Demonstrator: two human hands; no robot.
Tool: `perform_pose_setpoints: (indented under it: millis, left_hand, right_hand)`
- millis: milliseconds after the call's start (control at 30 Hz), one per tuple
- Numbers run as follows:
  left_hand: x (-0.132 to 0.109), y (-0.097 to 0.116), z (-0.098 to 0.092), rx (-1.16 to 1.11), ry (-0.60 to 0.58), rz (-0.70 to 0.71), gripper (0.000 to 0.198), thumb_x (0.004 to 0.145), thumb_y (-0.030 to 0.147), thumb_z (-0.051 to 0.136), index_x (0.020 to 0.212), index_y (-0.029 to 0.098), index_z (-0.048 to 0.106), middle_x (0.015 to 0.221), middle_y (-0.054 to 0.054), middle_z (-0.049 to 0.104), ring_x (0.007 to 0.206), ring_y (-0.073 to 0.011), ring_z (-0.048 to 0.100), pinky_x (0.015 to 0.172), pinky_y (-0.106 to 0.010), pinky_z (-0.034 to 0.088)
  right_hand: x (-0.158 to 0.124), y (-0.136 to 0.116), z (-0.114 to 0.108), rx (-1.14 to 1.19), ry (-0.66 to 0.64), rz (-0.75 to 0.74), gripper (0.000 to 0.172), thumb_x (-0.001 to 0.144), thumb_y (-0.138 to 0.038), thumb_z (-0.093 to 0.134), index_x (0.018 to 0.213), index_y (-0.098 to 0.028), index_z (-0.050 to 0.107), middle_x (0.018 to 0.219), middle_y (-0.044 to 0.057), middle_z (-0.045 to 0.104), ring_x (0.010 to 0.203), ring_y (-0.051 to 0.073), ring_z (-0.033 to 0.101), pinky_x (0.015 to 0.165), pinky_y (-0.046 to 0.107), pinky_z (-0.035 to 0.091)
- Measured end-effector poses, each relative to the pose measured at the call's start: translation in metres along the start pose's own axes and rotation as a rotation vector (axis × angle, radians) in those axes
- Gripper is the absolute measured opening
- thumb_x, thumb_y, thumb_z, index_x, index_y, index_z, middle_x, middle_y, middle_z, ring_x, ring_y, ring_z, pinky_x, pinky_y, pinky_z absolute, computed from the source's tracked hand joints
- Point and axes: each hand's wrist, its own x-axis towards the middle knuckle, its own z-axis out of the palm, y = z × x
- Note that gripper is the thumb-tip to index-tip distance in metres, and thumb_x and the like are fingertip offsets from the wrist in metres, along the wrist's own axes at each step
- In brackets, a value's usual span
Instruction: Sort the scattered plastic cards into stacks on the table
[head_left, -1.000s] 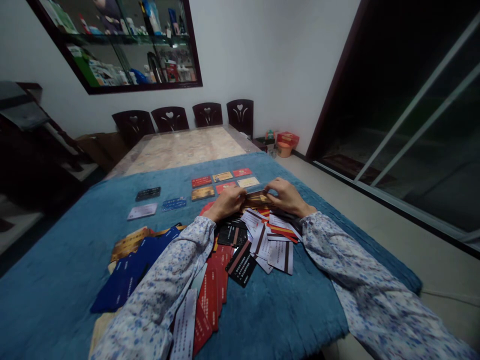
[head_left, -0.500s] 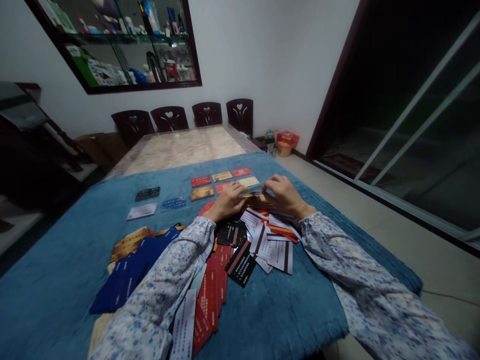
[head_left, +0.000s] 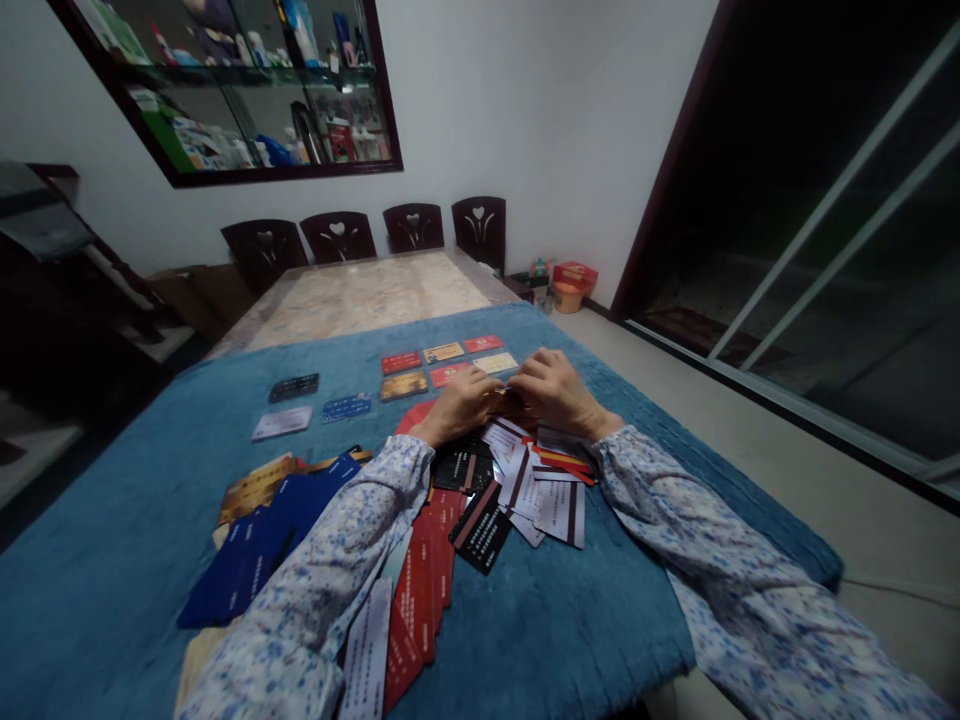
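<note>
My left hand (head_left: 463, 402) and my right hand (head_left: 553, 388) meet above the pile, fingers closed from both sides on a bunch of gold-toned cards (head_left: 514, 404). Most of that bunch is hidden behind my fingers. Just below lie loose white cards with dark stripes (head_left: 559, 508) and black cards (head_left: 484, 530), overlapping at angles. A fan of red cards (head_left: 420, 590) spreads beside my left forearm. Beyond my left hand, a gold card (head_left: 404, 386), a red card (head_left: 401, 363) and a cream card (head_left: 495, 363) belong to neat rows.
Blue cards (head_left: 240, 560) are fanned at the left. A black card (head_left: 294, 387), a white card (head_left: 282, 423) and a blue patterned card (head_left: 346, 407) lie farther back. A blue cloth (head_left: 600, 620) covers the table's near part; chairs (head_left: 480, 232) stand beyond.
My right hand has shifted left toward my left hand, and its fingers now cover more of the gold-toned cards. The cards on the cloth stay where they were.
</note>
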Motion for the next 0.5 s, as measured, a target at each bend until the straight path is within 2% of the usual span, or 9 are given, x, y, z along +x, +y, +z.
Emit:
perform_pose_setpoints:
  millis: [167,333,500]
  left_hand:
    - [-0.002,0.000,-0.002,-0.009,0.003,-0.049,0.009,0.092,0.013,0.060,0.093,0.017,0.068,0.087,-0.007,0.069,0.088,-0.0207,0.063,0.080,-0.033,0.052]
    - [-0.004,0.000,-0.007,-0.049,-0.020,-0.148,0.015,0.082,0.006,0.059,0.087,0.018,0.065,0.085,-0.005,0.066,0.084,-0.0195,0.064,0.079,-0.031,0.053]
    - [-0.006,-0.003,-0.007,-0.088,-0.020,-0.196,0.016,0.079,0.009,0.058,0.087,0.019,0.066,0.085,-0.004,0.067,0.082,-0.0190,0.063,0.076,-0.031,0.052]
  right_hand:
    - [-0.004,0.004,0.005,0.020,-0.007,0.038,0.025,0.102,-0.025,0.051,0.105,-0.023,0.075,0.099,0.010,0.073,0.097,0.025,0.050,0.084,0.039,0.033]
    - [-0.013,0.021,0.017,0.037,-0.028,0.144,0.021,0.098,-0.024,0.056,0.102,-0.022,0.076,0.099,0.011,0.075,0.097,0.027,0.053,0.080,0.039,0.036]
    - [-0.016,0.027,0.022,0.086,-0.039,0.164,0.019,0.097,-0.024,0.058,0.103,-0.022,0.076,0.097,0.010,0.076,0.093,0.025,0.055,0.081,0.038,0.038]
